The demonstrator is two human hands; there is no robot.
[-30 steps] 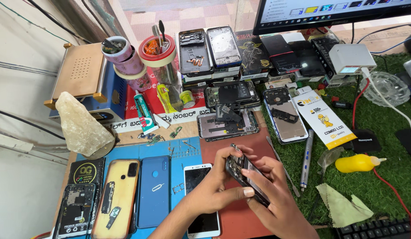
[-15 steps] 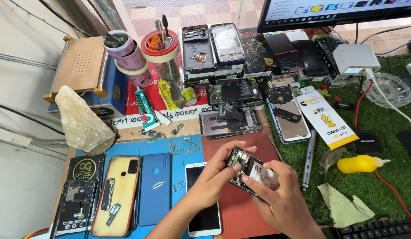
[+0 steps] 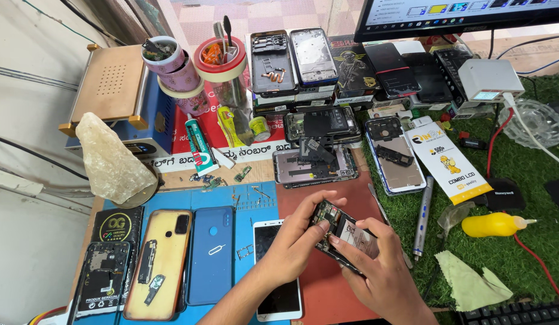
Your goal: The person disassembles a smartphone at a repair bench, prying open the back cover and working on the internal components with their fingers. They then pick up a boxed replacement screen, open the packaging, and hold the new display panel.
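the bench (image 3: 327,289) is crowded from the far edge to the near one. a monitor (image 3: 460,15) stands far right; a blue heating unit (image 3: 120,99) sits far left, with a pale lump of rock (image 3: 108,159) just near it. opened handsets are stacked along the far middle. a blue mat (image 3: 225,201) at near left carries a yellow phone case (image 3: 159,262) and a blue back cover (image 3: 211,253); a white phone (image 3: 279,295) lies beside them.

since the earlier views the opened phone (image 3: 345,238) has been turned from edge-on to lie flatter, board side up, which exposes its interior for work. it is held above the red mat (image 3: 318,192), near centre. the left hand (image 3: 294,241) grips its far end, fingers curled over the edge; the right hand (image 3: 384,268) clasps the near end, a fingertip pressed on the board.

open room is slight: bare red mat just beyond the hands, green turf (image 3: 520,186) to the right. a slim screwdriver (image 3: 420,216) lies close on the right.
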